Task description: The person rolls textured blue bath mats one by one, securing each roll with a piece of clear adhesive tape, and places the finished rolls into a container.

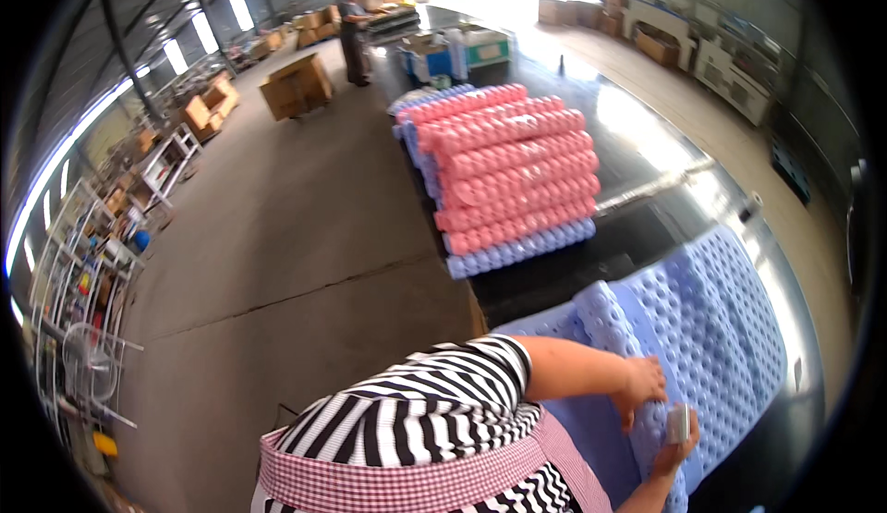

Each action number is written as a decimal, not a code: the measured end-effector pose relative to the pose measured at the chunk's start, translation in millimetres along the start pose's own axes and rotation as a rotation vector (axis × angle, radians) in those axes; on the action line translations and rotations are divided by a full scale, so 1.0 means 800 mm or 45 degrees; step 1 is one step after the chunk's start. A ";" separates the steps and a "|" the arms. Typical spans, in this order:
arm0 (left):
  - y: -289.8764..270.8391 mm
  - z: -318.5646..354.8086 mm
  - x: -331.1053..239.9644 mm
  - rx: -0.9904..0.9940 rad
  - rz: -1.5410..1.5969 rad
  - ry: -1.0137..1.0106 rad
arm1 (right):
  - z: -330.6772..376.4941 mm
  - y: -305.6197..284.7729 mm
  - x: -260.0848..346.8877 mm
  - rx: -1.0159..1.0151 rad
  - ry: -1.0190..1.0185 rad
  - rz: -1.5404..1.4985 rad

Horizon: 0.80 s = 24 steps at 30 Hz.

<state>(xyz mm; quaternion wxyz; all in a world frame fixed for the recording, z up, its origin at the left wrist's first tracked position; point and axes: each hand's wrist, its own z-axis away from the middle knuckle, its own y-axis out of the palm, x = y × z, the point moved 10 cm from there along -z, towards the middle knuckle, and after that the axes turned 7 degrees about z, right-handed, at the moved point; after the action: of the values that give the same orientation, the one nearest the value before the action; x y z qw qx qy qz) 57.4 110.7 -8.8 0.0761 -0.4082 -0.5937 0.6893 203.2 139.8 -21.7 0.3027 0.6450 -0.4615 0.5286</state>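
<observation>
I find the blue mat [730, 328] part-rolled on the worktop [637, 134], lower right of frame, left hand [641, 385] on the roll [607, 319], its grip indeterminable, right hand [681, 448] holding a small pale block [680, 423]; even pressure should, I judge, keep winding tight.

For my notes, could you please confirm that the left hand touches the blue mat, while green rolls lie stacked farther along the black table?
Not green: the head view shows pink rolls above blue ones on the black table; the left hand does touch the blue mat.
</observation>
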 end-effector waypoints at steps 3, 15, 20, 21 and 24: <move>-0.016 -0.011 0.000 -0.091 0.339 -0.092 | 0.017 -0.032 -0.041 -0.117 0.187 -0.024; -0.077 -0.009 -0.038 -0.383 0.580 -0.056 | -0.007 0.005 -0.038 -0.082 0.485 -0.370; -0.099 -0.004 -0.064 -0.529 0.381 0.256 | -0.012 0.026 -0.015 -0.068 0.435 -0.388; -0.110 0.001 -0.079 -0.619 0.283 0.335 | -0.013 0.028 -0.008 -0.051 0.404 -0.375; -0.113 0.000 -0.098 -0.708 0.115 0.460 | -0.013 0.032 -0.009 -0.020 0.366 -0.289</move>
<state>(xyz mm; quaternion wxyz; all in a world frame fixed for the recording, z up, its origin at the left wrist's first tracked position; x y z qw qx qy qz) 74.5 90.1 107.9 0.0352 -0.5549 -0.7173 0.4199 175.5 140.9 -28.6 0.4284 0.6083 -0.3417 0.5741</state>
